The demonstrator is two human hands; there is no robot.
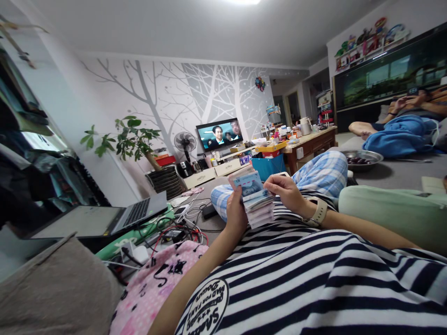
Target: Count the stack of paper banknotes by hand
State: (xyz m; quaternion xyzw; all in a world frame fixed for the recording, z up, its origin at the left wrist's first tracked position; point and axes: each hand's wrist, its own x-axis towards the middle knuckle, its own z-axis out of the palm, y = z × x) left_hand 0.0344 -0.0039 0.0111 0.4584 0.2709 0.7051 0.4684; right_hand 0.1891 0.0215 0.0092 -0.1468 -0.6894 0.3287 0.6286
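I lie back in a striped shirt and hold a thick stack of banknotes (254, 200) over my belly. My left hand (235, 214) wraps round the stack's left edge from below, fingers closed on it. My right hand (286, 191), with a pale watch on the wrist, pinches the top note at its right edge. The top note is bluish and partly lifted from the pile. My knees in blue checked trousers (314, 174) rise just behind the notes.
An open laptop (104, 219) and tangled cables (174, 230) lie to my left, beside a pink cushion (157, 279). A green cushion (391, 209) sits at my right. Farther off are a television (219, 134), a fan, a potted plant, a metal bowl (361, 160) and another person lying down (405, 123).
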